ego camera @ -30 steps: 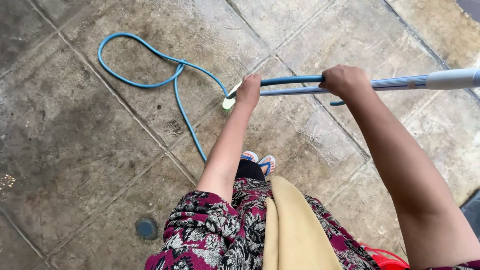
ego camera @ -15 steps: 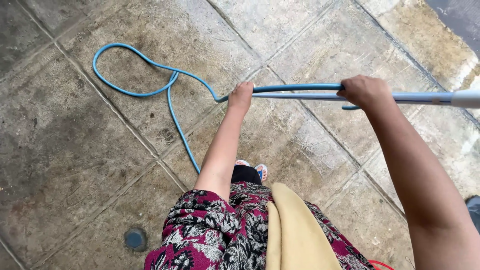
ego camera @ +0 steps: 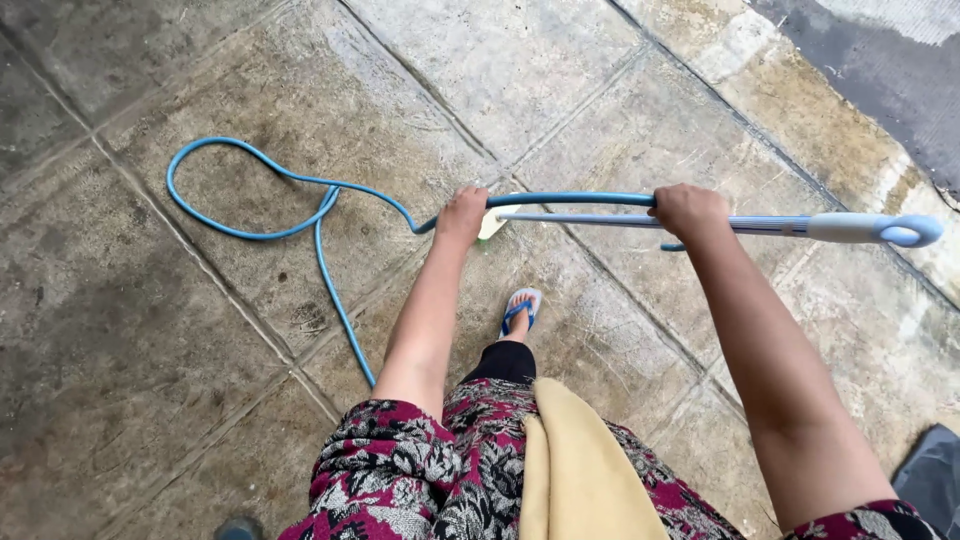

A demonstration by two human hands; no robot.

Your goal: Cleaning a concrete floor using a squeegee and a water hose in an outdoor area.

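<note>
Looking down from my head camera, I count 2 hands, 1 hose and 1 pole. My left hand (ego camera: 463, 214) is closed around the blue hose (ego camera: 250, 232), a thin, smooth rubbery tube. To the left of that hand the hose curls into 1 loop on the ground, crosses itself, and a straight length runs back toward my left leg. My right hand (ego camera: 688, 210) is closed over both the hose and a long pale blue pole (ego camera: 770, 226), which lies level between my 2 hands and sticks out past my right hand to a whitish grip with a rounded blue end. Just right of my left hand sits a pale, flat piece at the pole's other end (ego camera: 497, 222); I cannot tell its material. Below my hands is 1 foot in a blue sandal (ego camera: 520, 307) on rough, stained concrete slabs (ego camera: 130, 330) cut by straight grooves
</note>
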